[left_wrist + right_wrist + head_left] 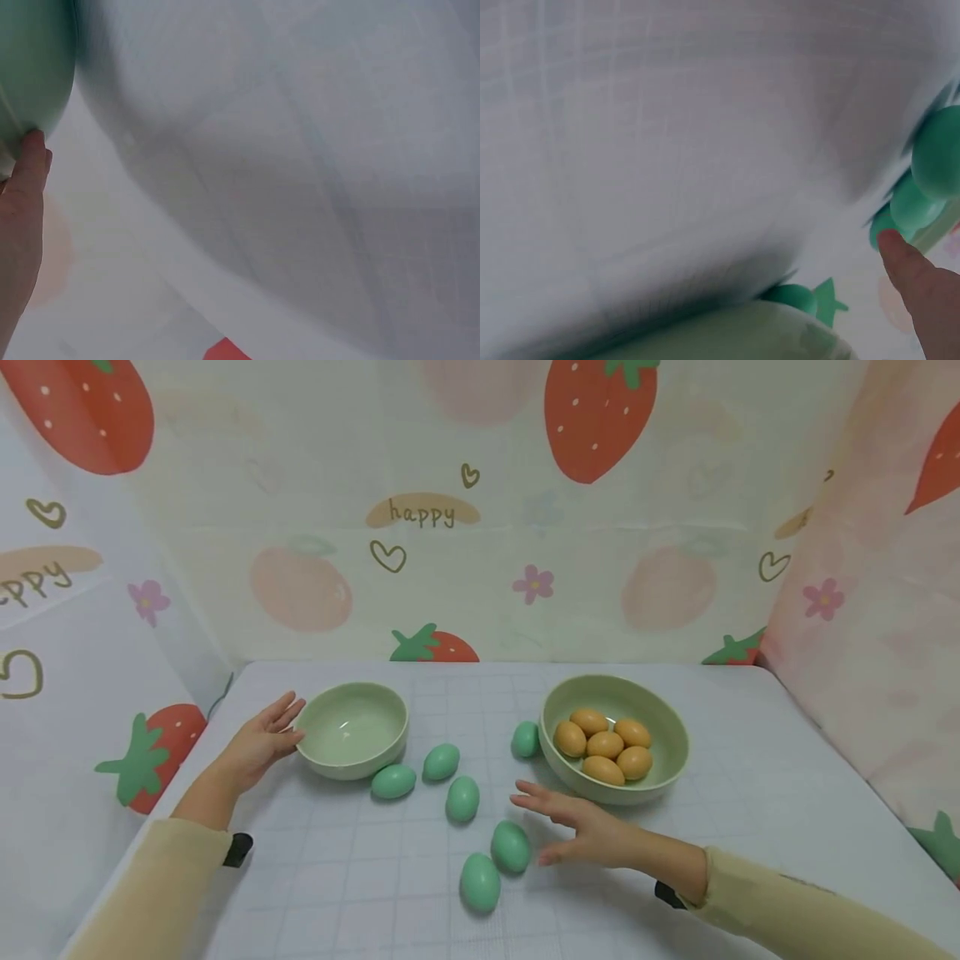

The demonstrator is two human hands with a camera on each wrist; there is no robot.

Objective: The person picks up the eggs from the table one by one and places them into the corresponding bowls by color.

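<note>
In the head view my left hand is at the left side of a pale green bowl, fingers extended and thumb at its rim. The left wrist view shows a fingertip against the bowl's green wall. My right hand is held over the table with fingers spread and nothing between them. Just left of it lie two green eggs, a nearer one and a farther one. More green eggs lie toward the left bowl: one in the middle, another behind, and one by the bowl's base.
A second green bowl stands at the right, behind my right hand, with several orange-brown eggs inside. Against its left side lies a green egg. A strawberry-print curtain encloses the white checked table.
</note>
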